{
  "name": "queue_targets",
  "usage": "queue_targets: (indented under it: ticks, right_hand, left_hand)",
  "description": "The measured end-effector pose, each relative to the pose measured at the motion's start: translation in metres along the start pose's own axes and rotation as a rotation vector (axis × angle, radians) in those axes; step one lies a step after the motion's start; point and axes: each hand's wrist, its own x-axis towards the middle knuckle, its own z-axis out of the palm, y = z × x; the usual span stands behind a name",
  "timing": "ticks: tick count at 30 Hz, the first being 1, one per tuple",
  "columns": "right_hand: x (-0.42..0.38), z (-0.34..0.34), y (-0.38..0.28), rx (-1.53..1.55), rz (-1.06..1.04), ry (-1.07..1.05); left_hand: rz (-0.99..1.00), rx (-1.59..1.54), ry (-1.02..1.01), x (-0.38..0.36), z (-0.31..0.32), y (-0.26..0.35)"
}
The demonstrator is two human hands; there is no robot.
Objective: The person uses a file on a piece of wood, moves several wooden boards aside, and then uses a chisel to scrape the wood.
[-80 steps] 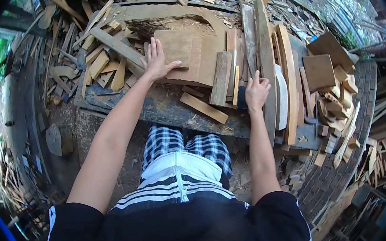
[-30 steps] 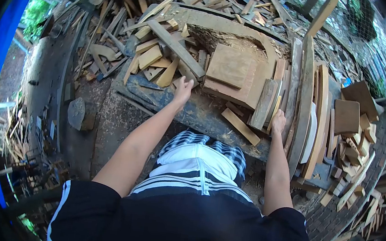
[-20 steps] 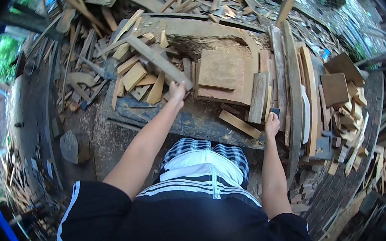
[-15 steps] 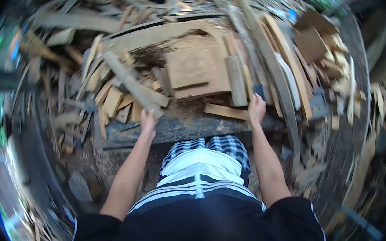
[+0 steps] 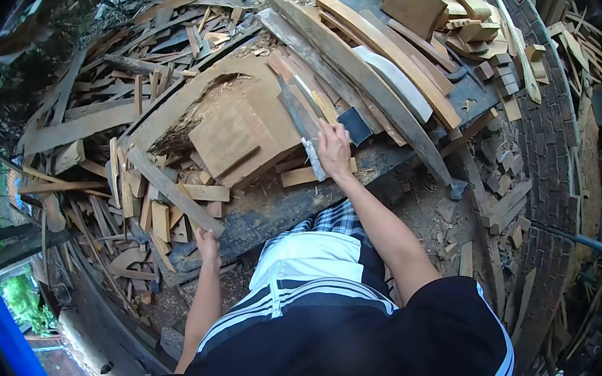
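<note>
The near end of a long grey-brown plank [image 5: 174, 191] is in my left hand [image 5: 207, 246], its far end lying over small offcuts. My right hand [image 5: 334, 152] is closed over the near end of a weathered grey strip [image 5: 296, 111], whose edge looks pale and flaky. Just right of those fingers lies a dark flat block [image 5: 355, 125]. A square wooden block [image 5: 223, 143] rests on a broad board [image 5: 269, 104] to the left of my right hand. Below the strip is a short light piece of wood [image 5: 298, 177].
Long curved boards [image 5: 370, 85] and a white curved piece [image 5: 398, 84] lie at the upper right, with stacked cut blocks [image 5: 472, 30] beyond. Scrap wood [image 5: 88, 121] is heaped on the left. A dark worn bench edge [image 5: 253, 220] runs before my legs.
The view has turned, so the pile appears rotated. My right hand has moved from beside the dark block onto the grey strip. My left hand stays at the plank's end.
</note>
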Motion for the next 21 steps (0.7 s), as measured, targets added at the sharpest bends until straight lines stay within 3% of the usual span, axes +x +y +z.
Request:
queue_targets:
  ticks: [1,3,5,7,9,11,13,15,17,18,19,21]
  right_hand:
    - [0.007,-0.003,0.009,0.010,0.007,0.006]
    - [0.015,-0.009,0.033,-0.033,0.264,0.136]
    - [0.010,-0.007,0.065,0.060,0.607,0.233]
    - [0.004,-0.020,0.074,0.161,1.079,0.196]
    - [-0.004,-0.010,0.106,0.288,1.315,0.243]
    - [-0.007,-0.008,0.127,0.545,1.066,0.173]
    - [0.009,-0.025,0.096,0.616,0.930,0.026]
    - [0.016,-0.023,0.083,0.319,0.557,-0.030]
    - [0.018,-0.021,0.077,0.370,0.256,-0.102]
    - [0.023,-0.027,0.070,0.455,0.199,-0.227]
    - [0.021,-0.029,0.064,0.354,0.112,-0.274]
    - [0.020,-0.043,0.053,0.175,0.093,-0.157]
  left_hand:
    - [0.009,0.010,0.003,-0.002,0.001,-0.003]
    - [0.051,0.183,-0.086,-0.008,0.007,-0.006]
    - [0.060,0.250,-0.033,-0.030,0.020,0.005]
    - [0.150,0.357,-0.071,-0.040,0.026,0.005]
    - [0.123,0.376,-0.099,-0.040,0.034,0.001]
    - [0.129,0.470,-0.149,-0.064,0.049,0.019]
    - [0.219,0.518,-0.176,-0.079,0.061,0.031]
    - [0.308,0.566,-0.212,-0.084,0.067,0.034]
    - [0.385,0.682,-0.210,-0.083,0.074,0.035]
    - [0.384,0.679,-0.210,-0.082,0.077,0.036]
    - [0.369,0.689,-0.225,-0.081,0.079,0.037]
    - [0.348,0.693,-0.229,-0.086,0.083,0.039]
